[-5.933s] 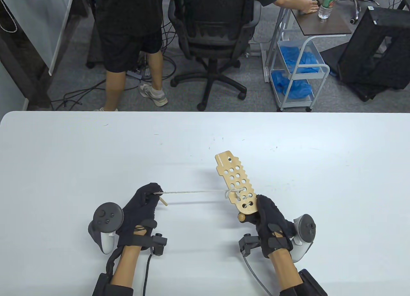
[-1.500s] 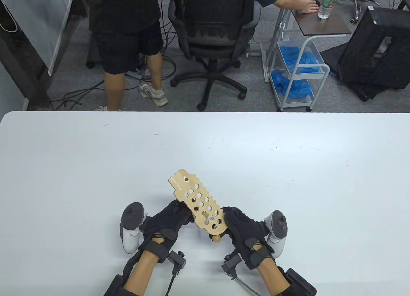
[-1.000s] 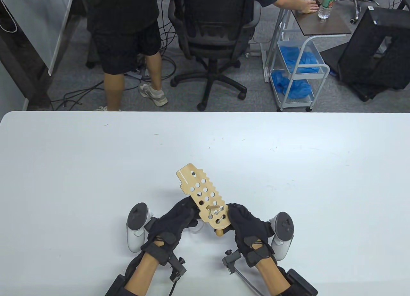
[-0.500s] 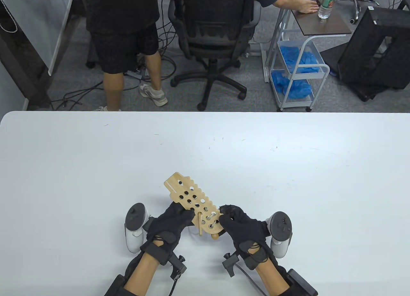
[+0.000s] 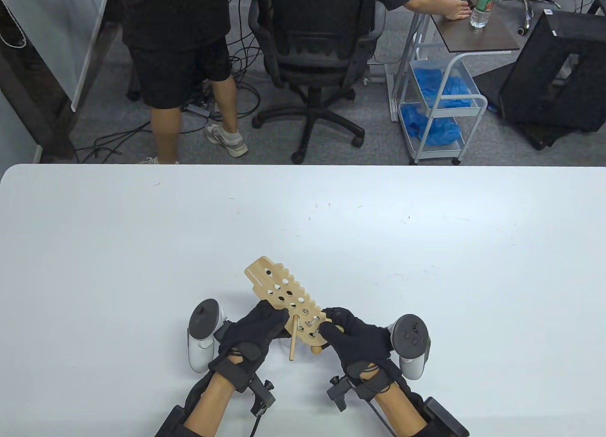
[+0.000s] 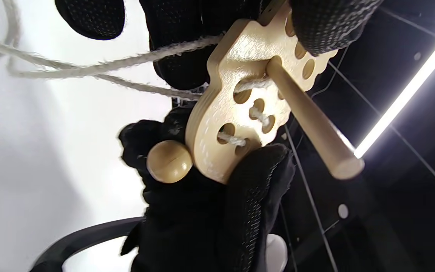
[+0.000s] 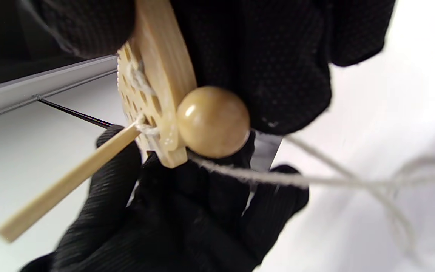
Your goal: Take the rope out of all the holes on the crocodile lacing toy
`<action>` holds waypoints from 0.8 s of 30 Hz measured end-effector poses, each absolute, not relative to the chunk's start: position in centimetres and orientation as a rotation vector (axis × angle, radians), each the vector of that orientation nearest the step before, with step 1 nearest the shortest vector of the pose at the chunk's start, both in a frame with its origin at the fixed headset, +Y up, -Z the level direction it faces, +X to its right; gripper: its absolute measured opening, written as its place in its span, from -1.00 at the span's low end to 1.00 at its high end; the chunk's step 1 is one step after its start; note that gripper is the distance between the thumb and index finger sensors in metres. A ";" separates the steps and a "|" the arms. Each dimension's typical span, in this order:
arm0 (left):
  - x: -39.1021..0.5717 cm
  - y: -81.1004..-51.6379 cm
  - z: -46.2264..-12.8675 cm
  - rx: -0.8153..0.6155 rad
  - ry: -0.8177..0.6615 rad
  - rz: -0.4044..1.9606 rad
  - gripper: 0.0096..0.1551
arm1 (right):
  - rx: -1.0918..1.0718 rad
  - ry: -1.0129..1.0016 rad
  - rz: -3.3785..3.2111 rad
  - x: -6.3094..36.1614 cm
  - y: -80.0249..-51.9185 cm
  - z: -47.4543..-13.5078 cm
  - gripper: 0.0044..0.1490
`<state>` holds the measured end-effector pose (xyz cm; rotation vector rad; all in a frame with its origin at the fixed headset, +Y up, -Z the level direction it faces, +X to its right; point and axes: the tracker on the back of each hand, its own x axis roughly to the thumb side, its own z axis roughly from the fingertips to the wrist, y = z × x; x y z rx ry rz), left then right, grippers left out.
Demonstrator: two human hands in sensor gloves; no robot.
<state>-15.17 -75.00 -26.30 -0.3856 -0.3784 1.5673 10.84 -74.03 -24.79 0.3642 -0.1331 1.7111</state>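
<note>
Wooden crocodile board (image 5: 284,295) gripped by both hands (image 5: 255,330) (image 5: 352,337), its rope-laced (image 6: 89,70) end half hidden.

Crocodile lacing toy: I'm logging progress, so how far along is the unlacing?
Done: most holes toward the head of the crocodile board show empty. In hand: the right hand grips the tail end, the left hand is at the board's edge, and the wooden needle pokes through a hole. Left: rope still crosses several tail holes beside the bead.

The crocodile toy (image 6: 236,98) is pale smooth wood; its bead (image 6: 169,161) is glossy; the rope (image 6: 100,70) is rough, fuzzy fibre.
</note>
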 end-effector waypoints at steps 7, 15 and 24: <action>-15.2 -74.8 -26.2 -0.337 -0.346 1.462 -0.12 | 0.313 -0.197 1.729 11.3 -73.9 -24.6 -0.40; -14.7 -73.8 -25.8 -0.245 -0.365 1.208 -0.01 | 0.231 -0.198 1.674 11.8 -74.4 -24.7 -0.40; -14.6 -73.4 -25.6 -0.184 -0.299 1.052 -0.17 | 0.136 -0.200 1.679 12.3 -75.0 -24.9 -0.40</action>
